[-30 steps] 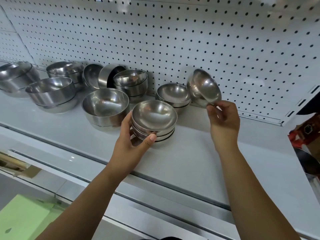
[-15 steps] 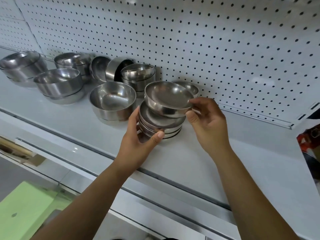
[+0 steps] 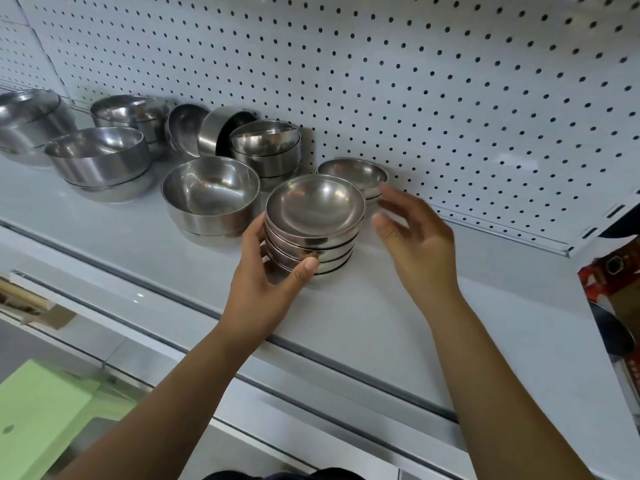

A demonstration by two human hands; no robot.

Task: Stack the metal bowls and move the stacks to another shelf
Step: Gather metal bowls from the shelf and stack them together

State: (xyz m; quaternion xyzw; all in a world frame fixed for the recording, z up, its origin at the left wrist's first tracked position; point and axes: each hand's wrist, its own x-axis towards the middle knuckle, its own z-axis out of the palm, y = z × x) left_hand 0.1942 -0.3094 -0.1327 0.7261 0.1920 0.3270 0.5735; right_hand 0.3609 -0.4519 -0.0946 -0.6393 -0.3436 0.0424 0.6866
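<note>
Head view took in a white shelf (image 3: 381, 306) backed by a pegboard (image 3: 415, 81), with metal bowls ranged along it. At far left stood a stack of deep bowls (image 3: 31, 116), then a second deep stack (image 3: 97, 161) nearer the edge and a third deep stack (image 3: 128, 112) against the back. Next came the tipped bowls (image 3: 187, 128) — two of them on their sides by the pegboard — and a crooked-topped stack (image 3: 265, 147). One large bowl (image 3: 211, 195) stood in front of these.

The left grip (image 3: 263, 285) held the stack of shallow bowls (image 3: 315, 209) where it stood on the shelf, thumb pressed to its near side and fingers curled round its left flank. The top bowl sat level in the nest. Behind it and a little right, close to the pegboard, sat a low pair of shallow bowls (image 3: 353, 173). The right grip (image 3: 415, 237) hovered just right of the stack, fingers loose and spread, holding nothing; whether a fingertip brushed the low pair could not be told. A red box (image 3: 609, 278) showed past the shelf's right end.

The step in hand looked to be building up the shallow stack, with the low pair the likely next addition. To do it well, the right grip would take the pair by the rim and lower it squarely, so it nested rather than rode crooked, while the left grip steadied the base. Polished steel probably slides easily — a gentle set-down would suit. No stack appeared to have gone to another shelf yet.
</note>
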